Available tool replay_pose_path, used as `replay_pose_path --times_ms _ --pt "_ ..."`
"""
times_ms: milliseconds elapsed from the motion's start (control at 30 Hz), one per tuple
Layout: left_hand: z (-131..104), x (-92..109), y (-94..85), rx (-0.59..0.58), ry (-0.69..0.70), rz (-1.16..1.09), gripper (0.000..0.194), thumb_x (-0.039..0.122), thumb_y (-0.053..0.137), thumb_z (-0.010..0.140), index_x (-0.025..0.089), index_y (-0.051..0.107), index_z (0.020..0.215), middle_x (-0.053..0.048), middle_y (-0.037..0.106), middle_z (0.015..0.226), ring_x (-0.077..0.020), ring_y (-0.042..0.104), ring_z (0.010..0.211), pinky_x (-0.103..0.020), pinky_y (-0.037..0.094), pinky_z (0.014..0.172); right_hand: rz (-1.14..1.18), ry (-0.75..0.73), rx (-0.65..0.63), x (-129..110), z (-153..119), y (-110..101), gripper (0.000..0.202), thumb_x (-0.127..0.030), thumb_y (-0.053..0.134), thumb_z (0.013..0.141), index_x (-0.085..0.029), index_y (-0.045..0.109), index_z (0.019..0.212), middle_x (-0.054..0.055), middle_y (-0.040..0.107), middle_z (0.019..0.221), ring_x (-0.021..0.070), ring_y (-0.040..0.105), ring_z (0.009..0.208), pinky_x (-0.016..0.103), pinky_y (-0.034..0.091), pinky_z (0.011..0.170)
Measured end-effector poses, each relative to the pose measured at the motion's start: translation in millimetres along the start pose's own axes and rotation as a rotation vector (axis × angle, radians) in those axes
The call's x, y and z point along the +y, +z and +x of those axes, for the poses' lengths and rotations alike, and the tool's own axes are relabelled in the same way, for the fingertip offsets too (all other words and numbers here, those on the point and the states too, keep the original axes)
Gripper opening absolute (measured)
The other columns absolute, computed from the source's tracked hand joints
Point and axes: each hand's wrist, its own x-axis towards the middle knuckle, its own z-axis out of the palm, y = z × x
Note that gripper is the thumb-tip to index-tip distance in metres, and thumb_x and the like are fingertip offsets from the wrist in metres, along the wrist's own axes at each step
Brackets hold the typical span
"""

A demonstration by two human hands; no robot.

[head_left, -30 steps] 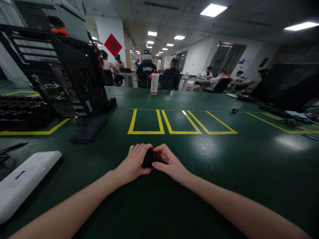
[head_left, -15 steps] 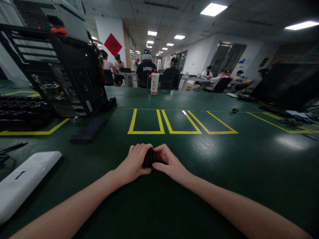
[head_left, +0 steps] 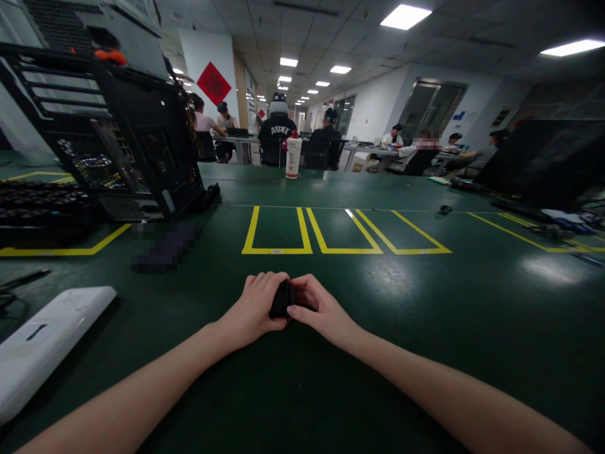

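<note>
A small black object (head_left: 280,301), dark and boxy, is held between both hands low over the green table (head_left: 302,391); its kind does not show. My left hand (head_left: 258,304) wraps round its left side, fingers over the far edge and thumb on the near side. From the right, my right hand (head_left: 322,312) pinches its right end between thumb and fingers. The palms and fingers hide much of the object, and I cannot tell whether it touches the table.
Yellow tape outlines (head_left: 276,251) lie beyond my hands. An open black computer case (head_left: 142,145) stands left, with a white power-strip-like box (head_left: 51,340) nearer me. A white cup (head_left: 292,157) is at the far edge; a black monitor (head_left: 543,167) stands right. People sit behind.
Almost nothing differs. My right thumb has shifted very slightly left on the black object; both hands keep their hold.
</note>
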Motion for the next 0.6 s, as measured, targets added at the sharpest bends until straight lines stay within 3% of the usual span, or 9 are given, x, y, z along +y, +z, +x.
replay_pose_path --times_ms 100,233,433,600 --pt "0.5 -0.8 1.3 0.008 0.003 0.016 0.053 0.020 0.062 0.067 0.020 0.036 0.113 -0.006 0.051 0.104 -0.0238 0.048 0.094 -0.038 0.034 0.080 0.015 -0.045 -0.007 -2.1 -1.5 0.3 0.030 -0.015 0.059 0.075 -0.022 0.045 0.100 0.001 0.051 0.104 0.0165 0.052 0.103 0.037 0.041 0.092" --pt "0.7 -1.5 1.3 0.011 0.005 0.014 0.051 0.023 0.062 0.069 0.020 0.036 0.113 -0.006 0.050 0.104 -0.0232 0.048 0.094 -0.037 0.034 0.080 0.038 -0.033 -0.006 -1.9 -1.2 1.5 0.022 -0.023 0.056 0.078 -0.022 0.044 0.097 0.002 0.052 0.099 0.0170 0.054 0.098 0.036 0.046 0.084" --pt "0.4 -0.5 -0.1 -0.002 -0.003 0.001 0.050 0.023 0.061 0.070 0.020 0.036 0.113 -0.006 0.050 0.104 -0.0227 0.048 0.094 -0.037 0.034 0.081 0.002 0.004 0.036 3.1 2.0 1.3 0.033 -0.024 0.057 0.077 -0.021 0.043 0.107 0.004 0.052 0.107 0.0174 0.051 0.104 0.038 0.041 0.093" --pt "-0.4 0.8 -1.3 -0.010 -0.002 0.003 0.050 0.021 0.061 0.069 0.020 0.036 0.112 -0.005 0.050 0.104 -0.0229 0.047 0.094 -0.038 0.034 0.081 -0.016 -0.021 0.000 -0.6 -0.2 0.4 0.028 -0.019 0.058 0.076 -0.022 0.046 0.102 0.002 0.053 0.106 0.0168 0.051 0.103 0.037 0.041 0.093"
